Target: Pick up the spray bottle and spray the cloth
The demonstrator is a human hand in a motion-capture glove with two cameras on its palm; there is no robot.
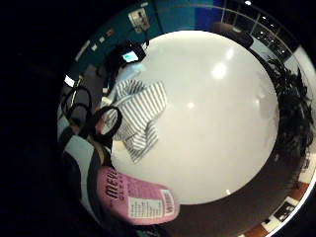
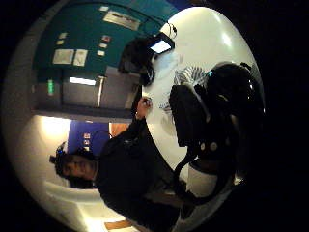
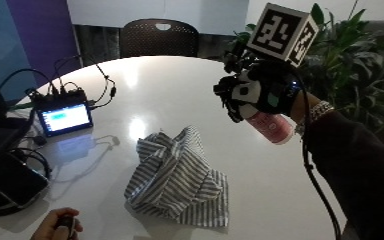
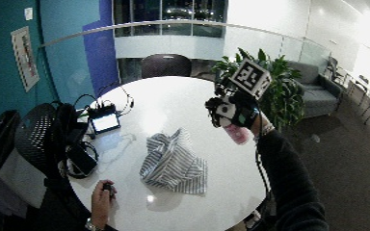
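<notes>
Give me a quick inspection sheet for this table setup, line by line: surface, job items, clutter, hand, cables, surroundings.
Surface: round white table, glossy.
Job's things: pink spray bottle held in the air above the table; striped cloth lies crumpled on the table.
Clutter: small lit monitor, a phone by the table edge.
Hand: gloved right hand grips the bottle; bare hand holds a small dark object.
Cables: black leads loop behind the monitor.
Surroundings: chair, leafy plant.

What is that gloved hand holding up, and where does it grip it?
The right hand grips a pink spray bottle around its upper part, above the table.
</notes>
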